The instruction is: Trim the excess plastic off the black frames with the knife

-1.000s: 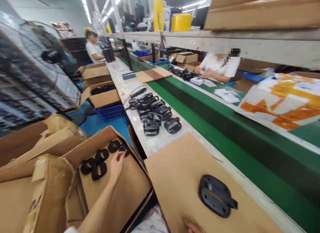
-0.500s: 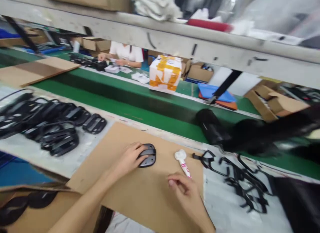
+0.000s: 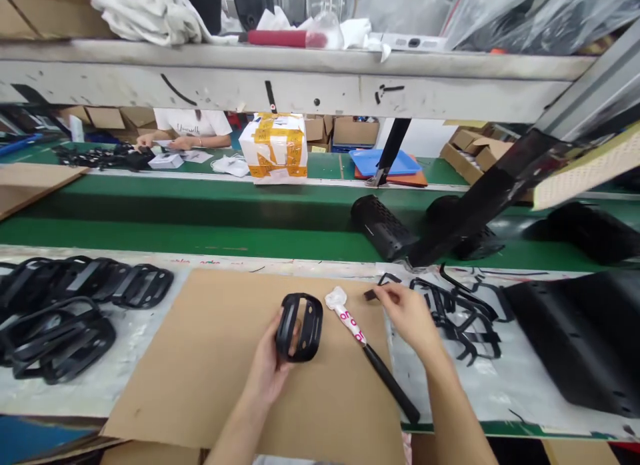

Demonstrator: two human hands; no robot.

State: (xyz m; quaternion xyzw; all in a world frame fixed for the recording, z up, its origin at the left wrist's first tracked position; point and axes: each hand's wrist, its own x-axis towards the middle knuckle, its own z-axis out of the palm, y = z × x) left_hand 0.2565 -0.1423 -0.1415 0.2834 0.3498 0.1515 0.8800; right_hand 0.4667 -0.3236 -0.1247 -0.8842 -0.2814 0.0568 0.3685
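My left hand [image 3: 270, 362] grips a black oval plastic frame [image 3: 313, 328] with a long slot in its middle, tilted up above the cardboard sheet [image 3: 215, 358]. Some of its fingers are hidden behind the frame. At the right edge of the cardboard, my right hand [image 3: 407, 312] pinches a thin black strip piece [image 3: 371, 294]. Between the hands lies a hammer-like tool [image 3: 393, 382] with a black handle; its head and upper shaft are wrapped in white plastic with pink print. Thin black strip frames [image 3: 457, 318] are heaped just right of my right hand.
Several similar black frames [image 3: 143, 285] lie piled at the left. Beyond runs a green conveyor belt [image 3: 225, 218] bearing black perforated cases [image 3: 380, 225]. A shelf edge [image 3: 300, 85] crosses above, with a dark post [image 3: 475, 192] at right. A person [image 3: 193, 128] sits across the belt.
My left hand has lifted the black frame off the cardboard and tilted it. My right hand has moved out past the hammer-like tool and taken a black strip piece. The view has swung right.
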